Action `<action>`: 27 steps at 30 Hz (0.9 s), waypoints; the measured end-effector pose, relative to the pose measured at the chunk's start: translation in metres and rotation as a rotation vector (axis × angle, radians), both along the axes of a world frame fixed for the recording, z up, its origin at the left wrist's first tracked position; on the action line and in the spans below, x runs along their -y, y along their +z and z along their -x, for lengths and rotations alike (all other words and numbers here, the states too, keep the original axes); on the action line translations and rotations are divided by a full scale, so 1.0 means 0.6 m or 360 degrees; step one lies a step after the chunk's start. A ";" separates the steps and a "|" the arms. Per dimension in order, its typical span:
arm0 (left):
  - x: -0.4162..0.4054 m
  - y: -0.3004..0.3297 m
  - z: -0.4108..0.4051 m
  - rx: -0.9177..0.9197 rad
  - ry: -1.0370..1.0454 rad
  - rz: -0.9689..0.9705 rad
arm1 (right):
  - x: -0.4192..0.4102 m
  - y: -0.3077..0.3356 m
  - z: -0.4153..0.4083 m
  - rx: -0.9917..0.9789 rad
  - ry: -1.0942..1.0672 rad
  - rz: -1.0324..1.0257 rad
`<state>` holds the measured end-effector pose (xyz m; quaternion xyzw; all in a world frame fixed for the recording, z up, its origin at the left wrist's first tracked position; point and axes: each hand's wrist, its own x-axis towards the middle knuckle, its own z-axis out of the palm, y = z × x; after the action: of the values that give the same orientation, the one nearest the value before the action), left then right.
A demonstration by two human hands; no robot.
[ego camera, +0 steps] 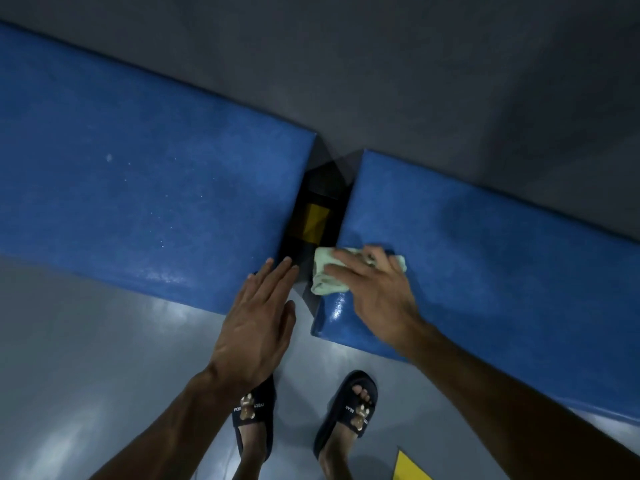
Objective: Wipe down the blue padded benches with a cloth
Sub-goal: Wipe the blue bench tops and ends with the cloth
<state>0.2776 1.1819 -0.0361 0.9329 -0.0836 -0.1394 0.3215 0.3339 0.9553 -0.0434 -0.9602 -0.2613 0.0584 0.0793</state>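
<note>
Right hand (375,292) presses the pale green cloth (327,277) flat on the right blue surface (485,258), at its near-left corner by the gap, grip spread over it to scrub | left hand (256,323) open-fingered, empty, fingertips at the left blue surface (138,188) edge, likely bracing.

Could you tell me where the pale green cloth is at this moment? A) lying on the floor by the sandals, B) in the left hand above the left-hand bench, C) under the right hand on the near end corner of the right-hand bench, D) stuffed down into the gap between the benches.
C: the right hand presses the cloth onto the corner of the right-hand bench, while the left hand holds nothing.
</note>
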 end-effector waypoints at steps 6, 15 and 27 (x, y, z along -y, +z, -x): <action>0.005 0.011 -0.006 -0.0018 0.0008 -0.0040 | 0.011 -0.001 -0.151 -0.0008 0.0008 0.0103; 0.004 0.012 0.037 -0.0079 0.0074 -0.0034 | -0.046 -0.029 0.058 -0.0152 -0.0073 -0.0313; 0.051 0.032 0.059 -0.0023 -0.0009 -0.0017 | 0.063 -0.001 0.116 -0.0051 0.0569 0.0032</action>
<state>0.2423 1.1512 -0.0168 0.9332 -0.0831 -0.1475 0.3169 0.2644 0.9174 -0.0441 -0.8981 -0.4260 0.0896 0.0620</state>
